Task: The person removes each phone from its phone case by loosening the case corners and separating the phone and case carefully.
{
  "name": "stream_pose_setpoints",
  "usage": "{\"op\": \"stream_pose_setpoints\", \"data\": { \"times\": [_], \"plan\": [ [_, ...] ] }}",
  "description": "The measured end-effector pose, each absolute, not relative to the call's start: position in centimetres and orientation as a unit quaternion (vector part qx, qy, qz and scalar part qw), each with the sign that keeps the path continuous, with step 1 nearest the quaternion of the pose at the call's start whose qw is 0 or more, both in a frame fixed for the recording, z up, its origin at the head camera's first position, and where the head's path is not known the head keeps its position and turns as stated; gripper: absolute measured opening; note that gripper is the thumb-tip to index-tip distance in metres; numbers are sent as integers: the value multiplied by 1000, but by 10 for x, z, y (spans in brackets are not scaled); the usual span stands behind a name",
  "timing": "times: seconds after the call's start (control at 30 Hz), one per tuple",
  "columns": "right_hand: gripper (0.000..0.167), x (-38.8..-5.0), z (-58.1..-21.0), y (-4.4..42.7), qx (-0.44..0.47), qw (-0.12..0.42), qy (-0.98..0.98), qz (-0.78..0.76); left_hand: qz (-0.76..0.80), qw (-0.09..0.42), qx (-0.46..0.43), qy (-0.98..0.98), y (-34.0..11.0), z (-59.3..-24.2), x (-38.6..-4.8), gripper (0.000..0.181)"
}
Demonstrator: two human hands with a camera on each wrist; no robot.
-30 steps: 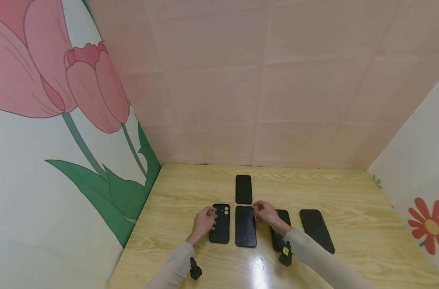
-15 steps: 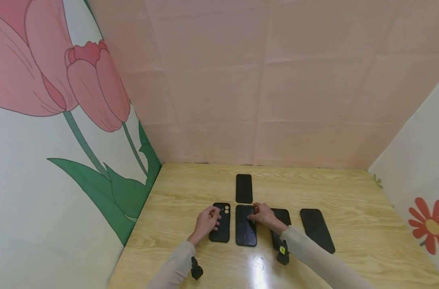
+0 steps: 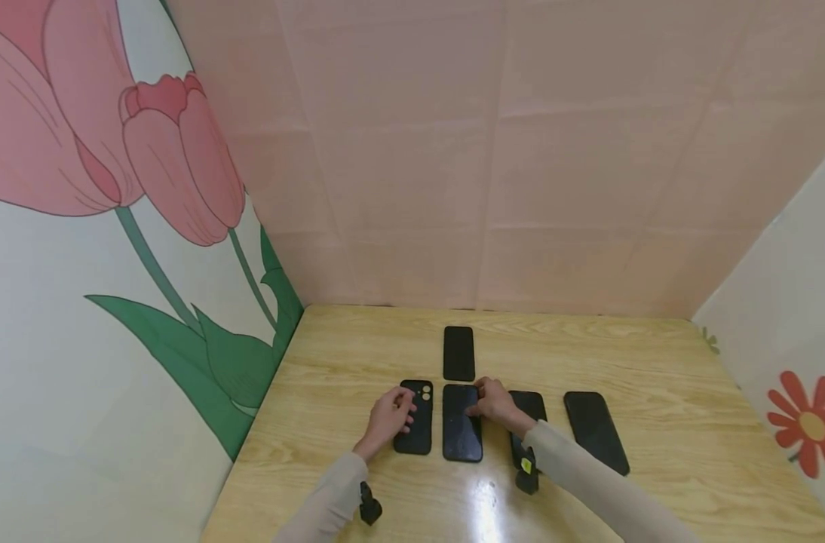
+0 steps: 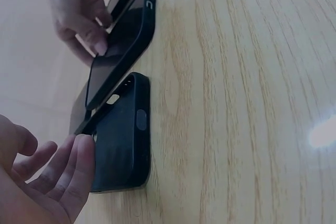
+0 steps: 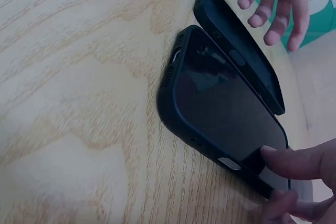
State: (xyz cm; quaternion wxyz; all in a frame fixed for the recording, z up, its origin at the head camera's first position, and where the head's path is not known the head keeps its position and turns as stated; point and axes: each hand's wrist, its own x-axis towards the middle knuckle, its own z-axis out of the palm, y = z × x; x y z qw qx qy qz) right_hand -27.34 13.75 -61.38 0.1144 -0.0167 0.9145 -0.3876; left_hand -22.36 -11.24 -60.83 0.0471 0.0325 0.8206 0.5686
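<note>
A black phone in a black case [image 3: 461, 437] lies screen up on the wooden table. My right hand [image 3: 495, 403] is at its upper right edge. The right wrist view shows the thumb [image 5: 289, 162] on the screen and blurred fingers beside the case's rim, pinching that edge. To the left lies an empty black phone case [image 3: 418, 437], hollow side up, with camera cutouts at its top. My left hand [image 3: 387, 416] hovers by the case's left side, fingers loosely bent. In the left wrist view its fingertips overlap the case's near rim; contact is unclear.
Behind the phone lies a flat black phone-shaped thing [image 3: 458, 353]. Another [image 3: 531, 407] lies under the right forearm, partly hidden, and a third [image 3: 596, 434] farther right. Walls with printed flowers flank the table [image 3: 691, 422]; a pink sheet [image 3: 480, 188] hangs behind it.
My right thumb has moved left onto the phone's screen, and the right wrist has shifted slightly left. My left hand has edged a little right over the empty case. The phones stay put.
</note>
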Motion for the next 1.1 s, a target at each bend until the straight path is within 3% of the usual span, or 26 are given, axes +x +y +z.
{"op": "stream_pose_setpoints", "data": {
  "times": [0.17,0.47,0.83,1.1],
  "plan": [
    [29,-277,-621,136,14,113,898,-425,570,50,33,819,-111,-609,-223,31],
    [57,-273,-611,137,39,121,878,-461,572,52,35,818,-111,-607,-223,31],
    [54,-268,-606,137,12,122,858,-498,576,53,43,814,-111,-608,-223,32],
    [34,-263,-602,137,-4,89,860,-503,573,53,39,817,-110,-607,-222,31]
  ]
}}
